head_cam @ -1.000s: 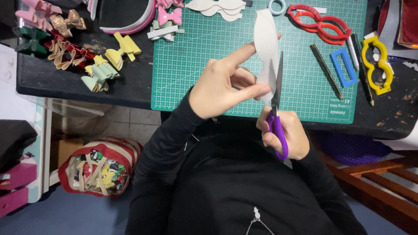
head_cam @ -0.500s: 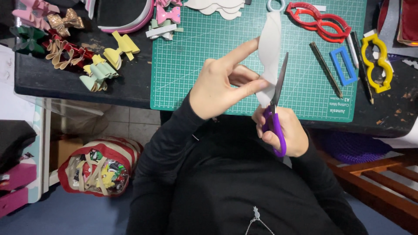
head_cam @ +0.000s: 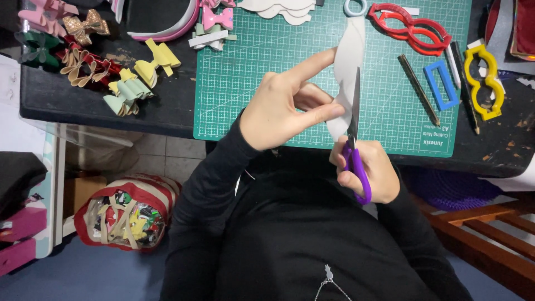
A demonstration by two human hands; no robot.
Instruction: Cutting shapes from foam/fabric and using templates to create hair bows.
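A cutting mat (head_cam: 251,83) lies on the worktop (head_cam: 83,100), under and beyond both hands. The left hand (head_cam: 278,111) pinches a strip of sheet material (head_cam: 350,61) that runs away from the person over the mat. Just right of it, the right hand (head_cam: 368,173) holds scissors (head_cam: 355,145) along the strip's edge. Left of the left hand lies a cluster of bows (head_cam: 83,56). Beyond and right of the right hand lie a pencil (head_cam: 418,89) and three templates (head_cam: 440,83). A bag (head_cam: 125,214) sits on the floor, below and left of the hands.
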